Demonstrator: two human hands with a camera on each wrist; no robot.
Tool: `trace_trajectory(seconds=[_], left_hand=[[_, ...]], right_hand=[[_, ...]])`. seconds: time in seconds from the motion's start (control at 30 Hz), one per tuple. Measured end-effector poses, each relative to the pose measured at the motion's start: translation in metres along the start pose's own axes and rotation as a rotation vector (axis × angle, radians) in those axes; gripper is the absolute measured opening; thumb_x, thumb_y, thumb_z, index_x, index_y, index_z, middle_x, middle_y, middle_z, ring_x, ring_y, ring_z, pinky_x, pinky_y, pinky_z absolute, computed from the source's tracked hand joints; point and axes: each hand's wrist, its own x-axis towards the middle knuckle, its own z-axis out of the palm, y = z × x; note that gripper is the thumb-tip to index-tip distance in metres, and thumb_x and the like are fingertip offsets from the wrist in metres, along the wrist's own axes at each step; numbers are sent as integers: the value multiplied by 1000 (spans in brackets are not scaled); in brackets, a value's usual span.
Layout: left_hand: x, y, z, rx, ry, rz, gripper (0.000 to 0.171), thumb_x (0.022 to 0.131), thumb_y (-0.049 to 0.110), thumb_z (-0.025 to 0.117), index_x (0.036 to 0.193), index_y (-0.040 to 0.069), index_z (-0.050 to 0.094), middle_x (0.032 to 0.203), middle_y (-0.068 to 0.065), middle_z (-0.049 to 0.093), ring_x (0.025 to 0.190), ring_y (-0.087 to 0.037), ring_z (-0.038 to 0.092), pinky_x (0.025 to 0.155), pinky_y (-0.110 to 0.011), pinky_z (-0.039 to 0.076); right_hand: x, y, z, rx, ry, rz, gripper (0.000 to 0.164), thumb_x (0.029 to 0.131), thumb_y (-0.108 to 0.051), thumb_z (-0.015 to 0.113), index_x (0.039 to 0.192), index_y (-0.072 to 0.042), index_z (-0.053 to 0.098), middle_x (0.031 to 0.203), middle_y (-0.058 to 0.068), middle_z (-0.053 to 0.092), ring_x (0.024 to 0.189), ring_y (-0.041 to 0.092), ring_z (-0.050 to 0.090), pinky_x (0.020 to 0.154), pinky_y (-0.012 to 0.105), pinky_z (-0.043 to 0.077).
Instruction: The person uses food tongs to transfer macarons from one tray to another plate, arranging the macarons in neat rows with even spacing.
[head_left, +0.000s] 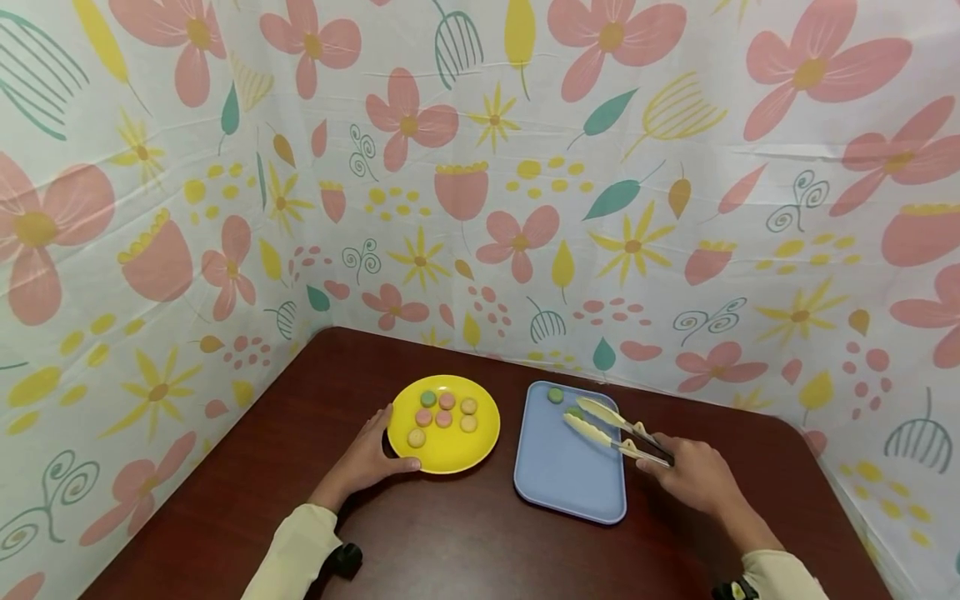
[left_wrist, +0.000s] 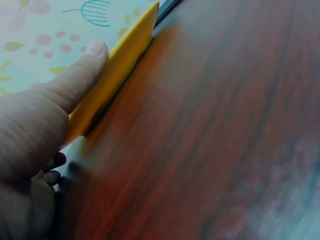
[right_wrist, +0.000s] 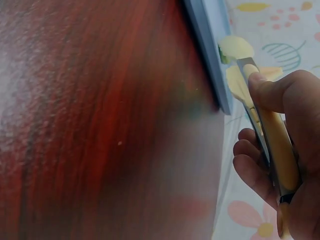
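My left hand (head_left: pixel 365 455) grips the left rim of a round yellow plate (head_left: pixel 472 446), thumb at the front edge. Up close in the left wrist view, the thumb (left_wrist: pixel 82 75) lies along the plate's side (left_wrist: pixel 117 70). Several small macarons, such as a green macaron (head_left: pixel 427 398), a pink macaron (head_left: pixel 423 417) and a cream macaron (head_left: pixel 416 437), sit on this plate. My right hand (head_left: pixel 697 473) holds tongs (head_left: pixel 628 446) with cream tips, arms spread, over a blue tray (head_left: pixel 566 475). A second green macaron (head_left: pixel 574 412) lies by the tong tips; another green macaron (head_left: pixel 555 395) rests near the tray's back edge.
Plate and tray stand side by side on a dark reddish-brown table (head_left: pixel 450 533), with a strip of tabletop between them. A white flowered cloth (head_left: pixel 510 275) hangs behind the table and along its left and right sides.
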Motion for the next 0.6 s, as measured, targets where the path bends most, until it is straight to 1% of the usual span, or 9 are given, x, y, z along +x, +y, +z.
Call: trace_trajectory(seconds=[0.17,0.4,0.6], left_hand=[[1,-1,1,1,4,-6,124,75,55,87,165,9,14,169,-20,15,156,-43,10,117,-68,21],[1,-1,0,3,9,-2,124,75,54,87,165,9,14,169,-21,16,155,-43,12,117,-68,23],[1,-1,1,7,8,-2,124,76,54,87,165,10,14,169,-21,15,155,-43,12,117,-68,22]], right_hand=[[-2,2,1,6,-6,6,49,90,-44,76,120,-5,72,71,-6,58,64,16,47,59,38,39],[-5,2,1,5,-17,19,53,90,-43,76,123,-2,72,73,-4,63,65,16,48,61,38,41],[-6,2,-1,6,-3,12,53,91,-43,76,123,-1,72,77,-2,66,65,16,49,60,39,42]])
